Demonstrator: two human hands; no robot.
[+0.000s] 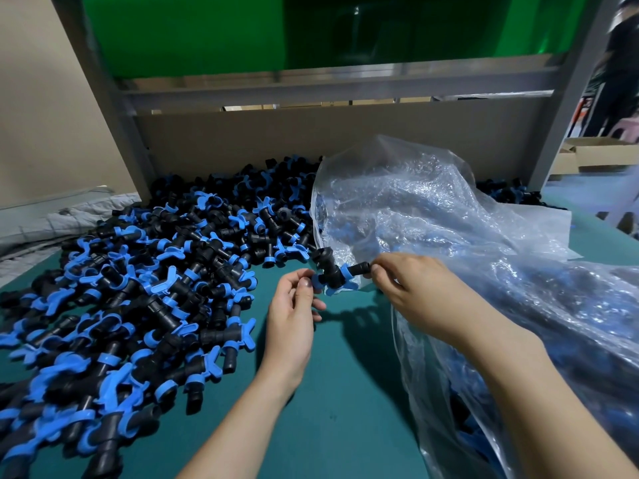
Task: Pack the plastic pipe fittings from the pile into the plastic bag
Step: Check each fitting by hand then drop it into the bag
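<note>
A teal table (345, 392) fills the lower part of the view, backed by a brown cardboard panel (276, 136) and a grey metal frame (311, 88) with a green sheet (207, 32) above it. A big pile of black and blue pipe fittings (145, 278) covers the left half of the table, reaching back to the cardboard. On the right lies a large clear plastic bag (449, 229), crumpled and already holding many fittings, its open mouth facing the pile.

Both hands meet in the middle, just in front of the bag's mouth. The left hand (294, 316) is curled, its thumb and fingertips pinching the left end of a single fitting (333, 274). The right hand (415, 288) is curled too, with its fingertips pinching the black stub at the right end of that fitting. The fitting is held off the table between the pile and the bag, its blue wings pointing down.
</note>
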